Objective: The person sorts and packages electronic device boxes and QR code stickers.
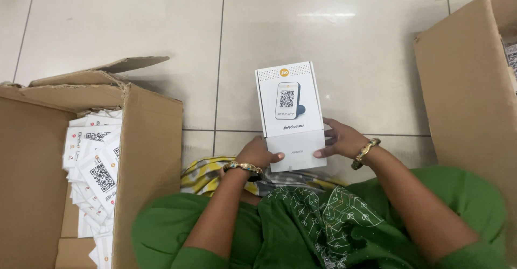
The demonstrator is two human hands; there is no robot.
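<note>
both hands, left hand (259, 153) and right hand (340, 138), pinch the white box (290, 113) mid-frame; best to grip it evenly near the loose lower flap (298, 155).

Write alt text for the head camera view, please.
A seated person's left hand and right hand hold a small white box over a tiled floor. An open cardboard carton of white cards stands to the left, another carton to the right.
</note>
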